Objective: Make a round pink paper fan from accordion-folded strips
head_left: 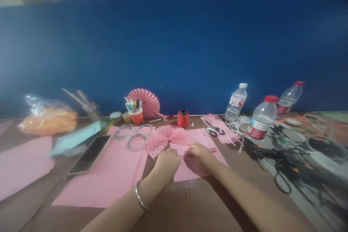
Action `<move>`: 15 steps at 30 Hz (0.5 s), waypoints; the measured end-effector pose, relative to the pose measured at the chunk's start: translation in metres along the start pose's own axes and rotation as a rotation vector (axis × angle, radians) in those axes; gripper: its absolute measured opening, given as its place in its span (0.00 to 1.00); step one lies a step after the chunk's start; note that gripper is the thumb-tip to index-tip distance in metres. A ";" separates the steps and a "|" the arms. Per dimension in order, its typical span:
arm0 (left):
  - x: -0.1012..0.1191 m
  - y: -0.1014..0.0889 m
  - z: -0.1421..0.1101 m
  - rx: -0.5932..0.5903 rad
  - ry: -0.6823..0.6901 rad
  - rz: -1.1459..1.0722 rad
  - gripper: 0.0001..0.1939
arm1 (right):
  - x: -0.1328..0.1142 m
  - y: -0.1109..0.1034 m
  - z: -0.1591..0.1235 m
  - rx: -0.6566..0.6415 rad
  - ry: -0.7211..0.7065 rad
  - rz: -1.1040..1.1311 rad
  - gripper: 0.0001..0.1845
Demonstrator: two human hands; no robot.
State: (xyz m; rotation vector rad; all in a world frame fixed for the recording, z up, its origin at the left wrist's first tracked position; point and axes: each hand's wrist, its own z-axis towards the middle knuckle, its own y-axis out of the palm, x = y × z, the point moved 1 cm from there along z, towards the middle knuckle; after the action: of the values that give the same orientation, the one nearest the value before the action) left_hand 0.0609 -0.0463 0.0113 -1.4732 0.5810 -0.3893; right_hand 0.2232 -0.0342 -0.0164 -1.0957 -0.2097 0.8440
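Note:
A pleated pink paper fan (157, 140), dotted on its left part, is spread part-way round on pink paper in front of me. My left hand (167, 162), with a silver bangle on the wrist, is closed at the fan's lower edge and grips it. To its right, my right hand (201, 156) has its fingers curled together over the pink sheet (190, 174). Whatever those fingers pinch is hidden. Behind the fan stands a small red container (183, 119) with a dark top. Scissors (214, 130) lie to the right.
Tape rolls (137, 142), a phone (89, 155) and pink paper (108, 188) lie left. A finished round fan (146, 103) leans behind a pen cup (136, 116). Bottles (261, 119) and tangled black cables (282, 174) crowd the right. A blue panel (174, 50) closes off the back.

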 end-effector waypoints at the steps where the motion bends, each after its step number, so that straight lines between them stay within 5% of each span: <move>1: 0.005 0.001 -0.001 -0.003 -0.003 0.009 0.10 | -0.003 0.001 0.000 -0.008 -0.012 -0.033 0.07; 7: 0.024 0.005 -0.006 -0.012 -0.002 0.096 0.12 | -0.022 0.003 -0.002 -0.003 0.017 -0.217 0.05; 15: 0.006 -0.003 -0.008 -0.060 -0.007 0.111 0.10 | -0.010 -0.001 -0.003 0.014 0.010 -0.075 0.09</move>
State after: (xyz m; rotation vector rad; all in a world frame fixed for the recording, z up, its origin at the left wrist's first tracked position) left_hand 0.0617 -0.0562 0.0133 -1.4919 0.6708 -0.2814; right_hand 0.2191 -0.0434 -0.0150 -1.0723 -0.2347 0.7722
